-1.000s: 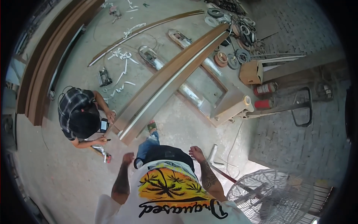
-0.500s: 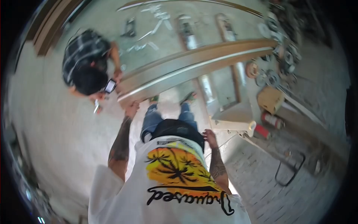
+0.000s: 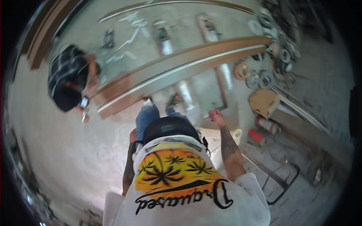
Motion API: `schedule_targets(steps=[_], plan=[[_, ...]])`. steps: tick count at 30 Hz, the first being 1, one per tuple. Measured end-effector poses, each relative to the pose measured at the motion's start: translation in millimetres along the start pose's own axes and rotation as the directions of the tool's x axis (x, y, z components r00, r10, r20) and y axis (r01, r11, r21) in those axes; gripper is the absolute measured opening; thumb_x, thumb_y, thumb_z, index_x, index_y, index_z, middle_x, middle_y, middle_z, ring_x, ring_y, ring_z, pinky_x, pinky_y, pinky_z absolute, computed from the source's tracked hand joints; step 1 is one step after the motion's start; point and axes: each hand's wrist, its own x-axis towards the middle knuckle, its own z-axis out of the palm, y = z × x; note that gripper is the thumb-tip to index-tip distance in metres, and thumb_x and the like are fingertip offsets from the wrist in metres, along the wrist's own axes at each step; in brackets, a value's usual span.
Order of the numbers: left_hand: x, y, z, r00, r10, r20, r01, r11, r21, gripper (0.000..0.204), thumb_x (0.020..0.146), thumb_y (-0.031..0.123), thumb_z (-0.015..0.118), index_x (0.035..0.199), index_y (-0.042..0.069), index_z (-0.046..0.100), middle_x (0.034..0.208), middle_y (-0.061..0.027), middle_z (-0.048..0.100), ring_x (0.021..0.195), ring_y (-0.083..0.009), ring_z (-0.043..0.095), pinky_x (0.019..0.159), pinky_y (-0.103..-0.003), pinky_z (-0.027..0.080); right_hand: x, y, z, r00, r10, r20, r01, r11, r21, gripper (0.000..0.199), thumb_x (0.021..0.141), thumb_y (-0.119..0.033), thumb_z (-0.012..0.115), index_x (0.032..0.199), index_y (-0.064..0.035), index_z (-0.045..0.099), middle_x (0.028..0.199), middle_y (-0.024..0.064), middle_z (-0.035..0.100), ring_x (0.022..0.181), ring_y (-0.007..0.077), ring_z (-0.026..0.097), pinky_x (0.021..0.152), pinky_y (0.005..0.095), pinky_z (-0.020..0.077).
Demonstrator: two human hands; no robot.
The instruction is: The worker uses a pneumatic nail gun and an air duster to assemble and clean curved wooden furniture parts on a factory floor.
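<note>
Right hand [image 3: 217, 117] is out in front, fingers curled inward; a thin pale thing [image 3: 207, 117] shows by the fingertips, but blur hides whether it's pinched, so can't tell. Left hand [image 3: 132, 135] is low by the hip, partly hidden and dark, grasp can't be told. Long brown beam [image 3: 151, 75] with a white strip [image 3: 188, 67] lies crosswise just ahead of the shoe [image 3: 174, 101], over the silvery rails [image 3: 184, 92], near end to the left, far end by the tape rolls [image 3: 241, 71]. Neither hand touches the beam. For a clean reach, I'd keep the right wrist loose and above the rails, forearm [image 3: 230, 150] clear of the pale roll [image 3: 237, 133] just beside it. Anything thin likely handles best between thumb and two fingers, light pressure, so it doesn't bend or slip. Toes look close to the beam; a small, settled stance seems safer than leaning. The co-worker [image 3: 69, 71] with the lit device [image 3: 85, 101] is near the left end, so any nudge there should be gentle.
</note>
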Motion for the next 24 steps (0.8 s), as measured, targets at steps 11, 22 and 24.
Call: schedule_targets(steps=[11, 22, 24], plan=[[103, -14, -25, 0.97, -0.088, 0.226, 0.074, 0.995, 0.071, 0.034, 0.089, 0.033, 0.047, 0.095, 0.003, 0.063, 0.08, -0.0084, 0.064, 0.06, -0.0161, 0.059, 0.054, -0.032, 0.046, -10, -43, 19, 0.998, -0.047, -0.032, 0.051, 0.99, 0.13, 0.031, 0.093, -0.037, 0.05, 0.098, -0.0076, 0.056, 0.09, 0.005, 0.064, 0.076, 0.014, 0.062, 0.066, 0.0299, 0.0501], [116, 123, 30, 0.948, -0.232, 0.218, 0.318, 0.706, -0.633, 0.038, 0.09, 0.033, 0.051, 0.117, 0.007, 0.054, 0.102, -0.0073, 0.063, 0.089, -0.0173, 0.061, 0.072, -0.029, 0.045, 11, -15, -84, 0.991, 0.076, -0.106, -0.092, 0.983, -0.156, 0.037, 0.092, -0.043, 0.047, 0.105, -0.0096, 0.056, 0.092, 0.006, 0.062, 0.08, 0.015, 0.059, 0.068, 0.0323, 0.0505], [105, 118, 59, 0.91, -0.31, 0.274, 0.413, 0.723, -0.554, 0.038, 0.09, 0.031, 0.051, 0.116, 0.003, 0.056, 0.098, -0.0086, 0.064, 0.083, -0.0166, 0.061, 0.067, -0.028, 0.047, 29, -31, -101, 0.99, 0.05, -0.133, -0.073, 0.983, -0.171, 0.036, 0.091, -0.042, 0.048, 0.105, -0.0099, 0.056, 0.092, 0.0059, 0.063, 0.08, 0.0144, 0.059, 0.068, 0.0317, 0.0502]])
